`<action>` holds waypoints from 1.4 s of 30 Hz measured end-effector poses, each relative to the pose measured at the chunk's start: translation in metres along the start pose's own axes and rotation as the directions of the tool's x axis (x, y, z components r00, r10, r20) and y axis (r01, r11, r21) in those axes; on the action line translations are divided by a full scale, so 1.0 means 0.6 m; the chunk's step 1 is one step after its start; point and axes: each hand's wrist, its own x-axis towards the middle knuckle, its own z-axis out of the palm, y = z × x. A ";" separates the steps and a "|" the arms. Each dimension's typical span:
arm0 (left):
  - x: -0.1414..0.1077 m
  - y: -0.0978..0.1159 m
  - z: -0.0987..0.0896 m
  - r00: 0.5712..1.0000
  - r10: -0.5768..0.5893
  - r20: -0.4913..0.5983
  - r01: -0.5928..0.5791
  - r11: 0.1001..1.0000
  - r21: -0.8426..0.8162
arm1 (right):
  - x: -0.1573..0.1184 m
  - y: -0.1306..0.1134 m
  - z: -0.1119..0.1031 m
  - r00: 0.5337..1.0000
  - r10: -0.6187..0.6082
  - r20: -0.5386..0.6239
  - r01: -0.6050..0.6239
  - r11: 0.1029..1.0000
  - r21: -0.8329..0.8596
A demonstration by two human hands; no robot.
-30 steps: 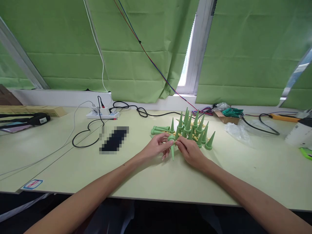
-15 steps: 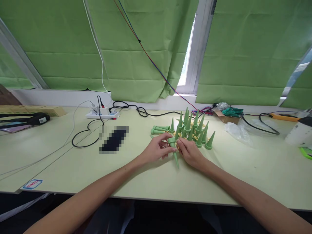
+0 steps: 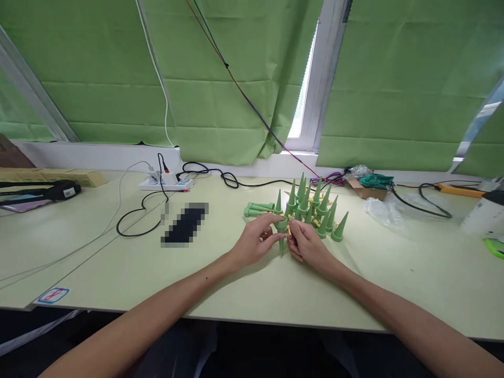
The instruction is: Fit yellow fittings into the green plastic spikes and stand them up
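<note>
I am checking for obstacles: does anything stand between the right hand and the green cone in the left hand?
Nothing visible stands between the right hand, holding a small yellow piece, and the green cone; the standing cones are beyond them.

A green cone [image 3: 281, 227] points tip-down beside a small yellow piece [image 3: 289, 231], both just below and right of frame center.

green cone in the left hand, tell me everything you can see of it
The green cone looks like plastic, with a wide collar above a tapering spike. It points tip down over the table, held between the thumb and fingers of the left hand. The right hand is close; contact is unclear.
</note>
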 end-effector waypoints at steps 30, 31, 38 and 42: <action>0.015 -0.021 -0.008 0.914 -0.307 0.264 0.400 0.790 -0.465 | 0.001 0.005 -0.006 0.996 -0.003 0.086 0.014 0.992 -0.126; 0.015 -0.021 -0.008 0.907 -0.322 0.271 0.417 0.776 -0.474 | 0.001 0.005 -0.007 0.997 -0.035 0.071 0.048 0.980 -0.194; 0.015 -0.012 -0.011 0.861 -0.384 0.333 0.509 0.667 -0.545 | -0.001 -0.002 -0.013 0.971 -0.232 0.055 0.226 0.820 -0.526; 0.015 -0.012 -0.010 0.847 -0.403 0.346 0.531 0.638 -0.558 | -0.001 -0.001 -0.011 0.971 -0.232 0.054 0.224 0.808 -0.545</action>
